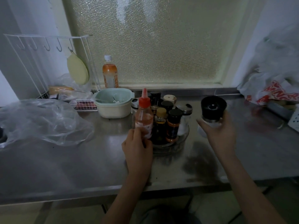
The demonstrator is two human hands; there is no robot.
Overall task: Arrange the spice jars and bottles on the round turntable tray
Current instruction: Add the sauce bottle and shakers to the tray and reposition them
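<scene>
Left hand (137,152): fingers wrapped round red-capped clear sauce bottle (144,120) at left edge of round clear turntable tray (181,139). Right hand (218,131): fingers curled round black-topped glass grinder (212,110), held right of tray. Advice: set each upright in free rim gap, avoid knocking crowded jars (168,120).

We see the clear round turntable tray (181,143) crowded with upright spice jars (174,123). A red-capped squeeze bottle (144,117) stands upright at its left edge, and a black-topped grinder (213,109) is held up just right of it.
</scene>
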